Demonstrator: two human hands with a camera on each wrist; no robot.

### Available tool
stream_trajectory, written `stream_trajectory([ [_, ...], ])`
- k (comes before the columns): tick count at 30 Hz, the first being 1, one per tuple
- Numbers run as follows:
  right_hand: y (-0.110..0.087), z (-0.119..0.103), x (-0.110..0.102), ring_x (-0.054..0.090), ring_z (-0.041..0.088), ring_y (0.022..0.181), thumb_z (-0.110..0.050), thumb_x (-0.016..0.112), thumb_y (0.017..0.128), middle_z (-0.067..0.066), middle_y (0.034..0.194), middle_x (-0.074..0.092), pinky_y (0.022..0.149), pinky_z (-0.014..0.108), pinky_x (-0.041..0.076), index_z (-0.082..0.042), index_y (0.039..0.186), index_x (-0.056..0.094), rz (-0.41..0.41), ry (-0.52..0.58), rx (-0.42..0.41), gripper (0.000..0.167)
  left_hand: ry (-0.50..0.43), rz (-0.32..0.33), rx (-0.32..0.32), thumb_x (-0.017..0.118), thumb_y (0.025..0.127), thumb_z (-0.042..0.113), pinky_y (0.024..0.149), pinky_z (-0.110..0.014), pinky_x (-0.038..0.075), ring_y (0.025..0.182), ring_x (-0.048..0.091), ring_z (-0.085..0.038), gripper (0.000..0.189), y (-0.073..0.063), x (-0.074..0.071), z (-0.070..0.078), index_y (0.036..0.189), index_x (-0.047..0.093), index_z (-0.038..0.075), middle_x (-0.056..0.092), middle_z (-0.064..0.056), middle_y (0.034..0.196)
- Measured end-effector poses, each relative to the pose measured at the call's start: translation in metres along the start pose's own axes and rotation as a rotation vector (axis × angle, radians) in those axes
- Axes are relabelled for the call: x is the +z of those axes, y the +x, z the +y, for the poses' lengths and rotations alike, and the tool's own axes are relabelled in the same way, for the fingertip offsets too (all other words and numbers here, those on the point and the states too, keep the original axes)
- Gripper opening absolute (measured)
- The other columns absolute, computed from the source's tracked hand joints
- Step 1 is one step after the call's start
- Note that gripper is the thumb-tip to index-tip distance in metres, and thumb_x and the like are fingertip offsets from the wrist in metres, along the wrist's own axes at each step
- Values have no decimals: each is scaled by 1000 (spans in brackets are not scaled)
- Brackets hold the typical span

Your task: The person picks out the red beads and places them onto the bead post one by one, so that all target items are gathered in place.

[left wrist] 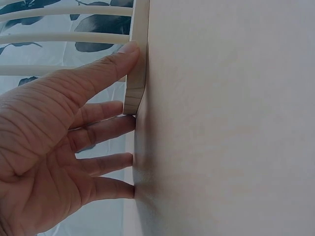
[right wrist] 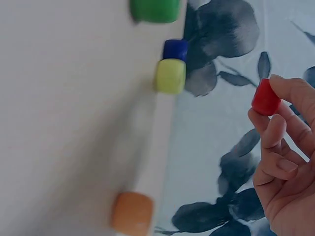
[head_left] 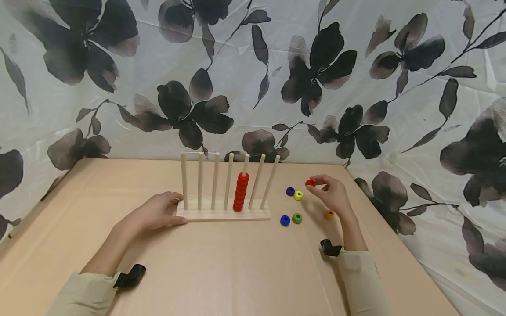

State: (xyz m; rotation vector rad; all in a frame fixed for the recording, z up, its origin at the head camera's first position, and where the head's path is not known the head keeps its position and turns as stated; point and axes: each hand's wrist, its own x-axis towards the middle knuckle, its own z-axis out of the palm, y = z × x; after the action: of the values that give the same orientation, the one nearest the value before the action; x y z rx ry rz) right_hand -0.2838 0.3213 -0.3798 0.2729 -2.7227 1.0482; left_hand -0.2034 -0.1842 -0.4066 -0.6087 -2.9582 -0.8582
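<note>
A wooden peg rack (head_left: 221, 215) with a row of upright pegs stands on the table. Several red beads (head_left: 240, 193) are stacked on one peg right of its middle. My left hand (head_left: 160, 210) holds the left end of the rack's base, thumb (left wrist: 110, 66) along the front edge and fingers around the end. Off to the rack's right, my right hand (head_left: 334, 193) pinches a single red bead (right wrist: 266, 97) between thumb and fingertips, raised above the table. Nearest below that hand lies an orange bead (head_left: 329, 214).
Between rack and right hand lie a dark blue bead (head_left: 290, 191) touching a yellow bead (head_left: 298, 195), with a blue bead (head_left: 285, 220) and a green bead (head_left: 297, 218) nearer. A flowered cloth (head_left: 253, 79) hangs behind the wooden table (head_left: 237, 272).
</note>
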Motion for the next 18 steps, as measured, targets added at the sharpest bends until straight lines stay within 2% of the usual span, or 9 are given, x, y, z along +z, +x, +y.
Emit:
stream_trajectory([
  [4,0,-16,-3,57,26,88,-32,74,96,13,119,71,70,26,49,-11,128,68,34,24,-32,39,4,6,7,86,83,37,100,-59,47,115,62,-42,69,0,-1,0,126,59,-9,67,-24,119],
  [11,-4,-41,-8,57,25,90,-36,75,95,9,119,70,71,27,49,-13,127,68,65,82,-71,40,-1,9,8,87,82,36,99,-58,48,112,62,-41,69,0,-1,1,126,59,-9,67,-23,117],
  [18,-4,-57,-12,57,24,87,-31,75,95,10,118,70,70,25,49,-9,127,68,108,126,-163,39,1,15,6,86,82,35,99,-58,48,112,62,-41,68,0,1,-1,126,59,-9,67,-22,117],
])
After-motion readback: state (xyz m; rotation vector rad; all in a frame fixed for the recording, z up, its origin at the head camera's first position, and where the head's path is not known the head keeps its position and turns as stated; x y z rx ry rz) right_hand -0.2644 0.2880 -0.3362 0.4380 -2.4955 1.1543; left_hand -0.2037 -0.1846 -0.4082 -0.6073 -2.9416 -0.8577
